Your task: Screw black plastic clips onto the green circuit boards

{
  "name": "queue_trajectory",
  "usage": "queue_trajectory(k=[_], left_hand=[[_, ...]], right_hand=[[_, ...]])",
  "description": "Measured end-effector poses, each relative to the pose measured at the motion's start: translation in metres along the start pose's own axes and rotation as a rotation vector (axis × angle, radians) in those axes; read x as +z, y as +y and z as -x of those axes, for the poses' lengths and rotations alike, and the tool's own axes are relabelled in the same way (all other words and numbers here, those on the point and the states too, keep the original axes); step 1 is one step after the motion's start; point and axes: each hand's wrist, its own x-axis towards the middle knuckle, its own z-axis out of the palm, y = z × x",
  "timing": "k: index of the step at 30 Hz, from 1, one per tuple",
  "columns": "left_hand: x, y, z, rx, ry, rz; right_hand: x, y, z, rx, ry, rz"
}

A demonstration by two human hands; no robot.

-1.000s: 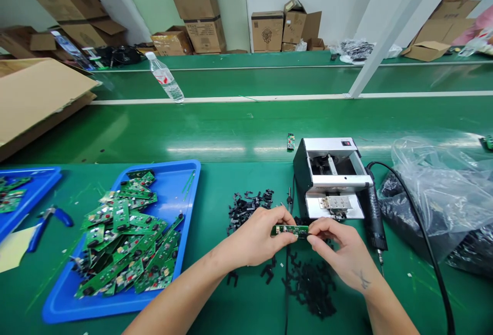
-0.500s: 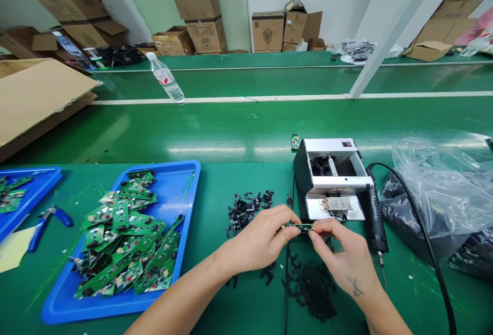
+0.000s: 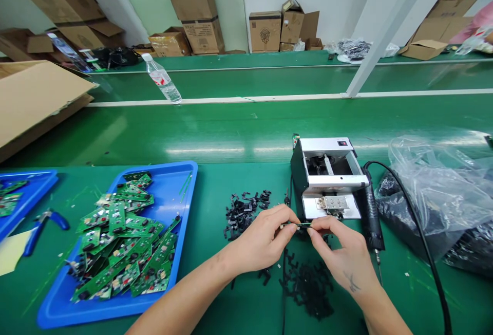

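Note:
A small green circuit board (image 3: 304, 225) is held edge-on between both hands, just in front of the silver and black machine (image 3: 327, 181). My left hand (image 3: 265, 237) pinches its left end between thumb and fingers. The right end is pinched by my right hand (image 3: 342, 247). Fingertips cover much of the board, so its parts are hard to make out. Behind my left hand lies a pile of small black plastic pieces (image 3: 242, 214). A second pile of black pieces (image 3: 311, 286) spreads on the mat below the hands.
At left, a blue tray (image 3: 187, 211) holds many green boards, with blue-handled cutters (image 3: 40, 227) beside it. A black electric screwdriver (image 3: 372, 222) and its cable lie right of the machine, near plastic bags (image 3: 427, 201). A water bottle (image 3: 164, 80) stands farther back.
The whole view has shifted slightly, with things appearing a little farther left. Both hands keep their pinch on the circuit board, which looks tilted slightly differently.

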Motion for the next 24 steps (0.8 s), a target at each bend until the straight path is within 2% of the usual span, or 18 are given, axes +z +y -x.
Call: queue_trajectory(k=[6, 11, 15, 18, 19, 21, 23, 24], left_hand=[[0.006, -0.010, -0.013, 0.220, 0.107, 0.012], [0.017, -0.034, -0.019, 0.339, 0.147, -0.210], [0.023, -0.048, -0.017, 0.379, 0.149, -0.421], [0.024, -0.050, -0.015, 0.400, 0.141, -0.552], [0.024, -0.050, -0.015, 0.402, 0.132, -0.587], [0.025, -0.050, -0.016, 0.405, 0.112, -0.639], [0.026, -0.049, -0.016, 0.410, 0.099, -0.673], [0.026, -0.048, -0.016, 0.414, 0.101, -0.683]], right_hand=[[0.001, 0.005, -0.003, -0.275, 0.193, 0.241], [0.002, 0.012, -0.005, -0.255, 0.241, 0.456], [0.002, 0.009, -0.004, -0.236, 0.187, 0.460], [-0.012, 0.008, -0.001, -0.211, 0.147, 0.356], [-0.020, 0.011, 0.000, -0.172, 0.166, 0.312], [-0.043, 0.022, -0.002, 0.009, 0.268, 0.313], [-0.067, 0.041, -0.008, 0.327, 0.363, 0.502], [-0.076, 0.053, -0.012, 0.474, 0.272, 0.614]])
